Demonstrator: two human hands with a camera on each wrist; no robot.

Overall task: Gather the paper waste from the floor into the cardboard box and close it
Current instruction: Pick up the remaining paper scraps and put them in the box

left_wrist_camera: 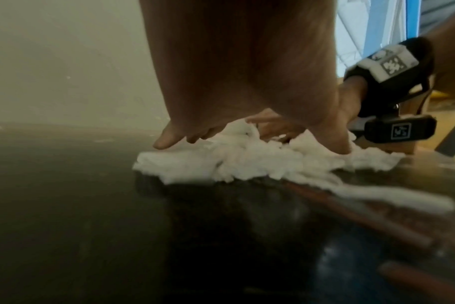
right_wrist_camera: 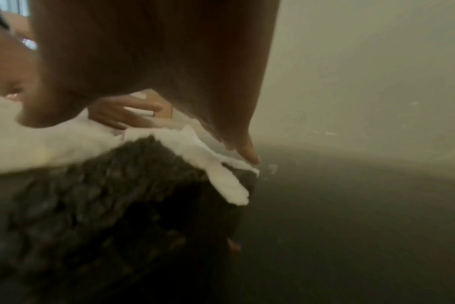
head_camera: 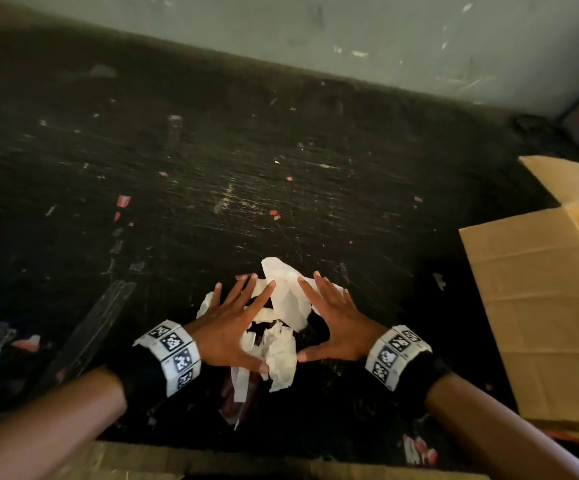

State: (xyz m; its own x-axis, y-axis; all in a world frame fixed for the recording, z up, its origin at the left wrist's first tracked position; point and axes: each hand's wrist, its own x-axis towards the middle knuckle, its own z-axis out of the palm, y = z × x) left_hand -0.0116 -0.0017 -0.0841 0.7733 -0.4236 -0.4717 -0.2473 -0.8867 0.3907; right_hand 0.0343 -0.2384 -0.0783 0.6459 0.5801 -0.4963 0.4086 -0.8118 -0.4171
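A pile of crumpled white paper waste [head_camera: 282,317] lies on the dark floor in front of me. My left hand [head_camera: 232,320] rests on its left side with fingers spread straight. My right hand [head_camera: 333,317] lies on its right side, fingers also straight. The open cardboard box [head_camera: 540,306] stands to the right, its flaps folded out. In the left wrist view the paper [left_wrist_camera: 247,162] spreads under my left hand [left_wrist_camera: 221,127] and the right hand shows behind it. In the right wrist view white paper [right_wrist_camera: 195,148] lies under my right hand [right_wrist_camera: 195,131].
Small red and white scraps [head_camera: 123,200] dot the scratched dark floor. A pale wall [head_camera: 385,39] runs along the back. Red-white scraps [head_camera: 419,448] lie near my right forearm. A cardboard strip [head_camera: 211,465] edges the bottom of the view.
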